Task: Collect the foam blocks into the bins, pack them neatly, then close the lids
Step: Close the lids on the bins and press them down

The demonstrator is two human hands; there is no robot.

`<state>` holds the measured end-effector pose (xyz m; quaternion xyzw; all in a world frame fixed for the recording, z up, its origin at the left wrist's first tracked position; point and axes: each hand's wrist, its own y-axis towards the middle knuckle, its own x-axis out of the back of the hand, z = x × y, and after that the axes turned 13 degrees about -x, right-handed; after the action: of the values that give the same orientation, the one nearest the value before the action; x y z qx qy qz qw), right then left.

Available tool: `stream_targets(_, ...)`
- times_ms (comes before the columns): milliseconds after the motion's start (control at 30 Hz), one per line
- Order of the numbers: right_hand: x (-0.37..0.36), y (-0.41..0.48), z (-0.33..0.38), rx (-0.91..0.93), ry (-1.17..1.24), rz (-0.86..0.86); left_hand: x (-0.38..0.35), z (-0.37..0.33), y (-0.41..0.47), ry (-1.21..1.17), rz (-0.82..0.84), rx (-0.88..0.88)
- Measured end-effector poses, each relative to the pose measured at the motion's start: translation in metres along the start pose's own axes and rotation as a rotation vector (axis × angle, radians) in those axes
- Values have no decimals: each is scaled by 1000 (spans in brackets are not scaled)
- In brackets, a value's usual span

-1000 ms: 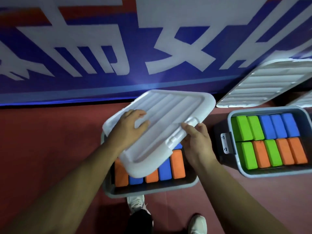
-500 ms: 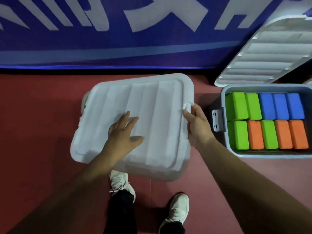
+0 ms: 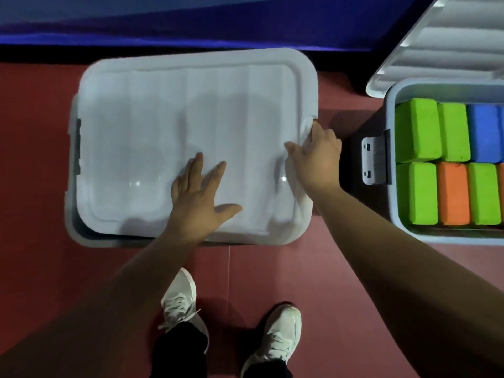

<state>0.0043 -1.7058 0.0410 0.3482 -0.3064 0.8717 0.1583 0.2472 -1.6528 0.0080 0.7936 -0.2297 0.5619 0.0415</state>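
Note:
A white ribbed lid (image 3: 152,126) lies flat over the grey bin (image 3: 71,214) in front of me and hides the blocks inside. My left hand (image 3: 200,197) presses on the lid's near middle with fingers spread flat. My right hand (image 3: 316,156) grips the lid's right edge at its latch tab, thumb on top. To the right stands a second grey bin (image 3: 392,203), uncovered, packed with green (image 3: 416,130), blue (image 3: 484,133) and orange foam blocks (image 3: 452,193) in two rows.
Another white lid (image 3: 436,50) leans behind the right bin. A white latch (image 3: 372,159) hangs open on that bin's left side. My white shoes (image 3: 275,336) stand on the red floor (image 3: 32,268). A blue banner (image 3: 191,20) runs along the back.
The lid came down from a tilt above the left bin to lie flat on it, covering the blocks. My left hand flattened on top; my right stayed at the right edge.

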Motion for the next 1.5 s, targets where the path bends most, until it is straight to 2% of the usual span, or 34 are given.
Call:
stream_targets(100,-17,16,-6,-4,-39,-24,-12,4,9,-28,4,-2)
stream_targets(267,-33,3,-23,-106,-24,48,-25,4,8,-40,50,-7)
stream_targets(333,-36,-7,-34,-134,7,52,-24,8,7,-73,-7,-18)
stream_targets(400,-40,-14,-42,-179,42,73,-18,21,8,-83,-141,5)
stream_targets(500,-46,-21,-47,-176,18,55,3,48,8,-2,-286,168)
stream_targets(600,-49,-23,-44,-187,15,24,24,83,5,59,-309,402)
stream_targets(700,-51,-23,-38,-222,3,-2,38,116,2,88,-280,665)
stream_targets(767,-54,-26,-36,-238,-11,-33,41,130,-1,19,-211,822)
stream_targets(833,-57,-28,-35,-239,-32,-59,39,137,-5,-66,-156,887)
stream_targets(1067,-53,-31,-30,-243,-93,-66,21,134,-21,48,-140,712)
stream_targets(1133,-48,-33,-31,-240,-71,-52,13,124,-25,104,-218,532)
stream_targets(1200,-42,-36,-32,-218,-62,-46,7,106,-25,163,-304,264)
stream_targets(1333,-31,-44,-36,-172,-46,-50,0,48,-17,68,-329,-161)
stream_targets(1400,-27,-46,-36,-144,-48,-59,-5,20,-13,17,-295,-260)
stream_targets(1500,-30,-46,-38,-146,-85,-33,-16,-5,-5,66,-198,-261)
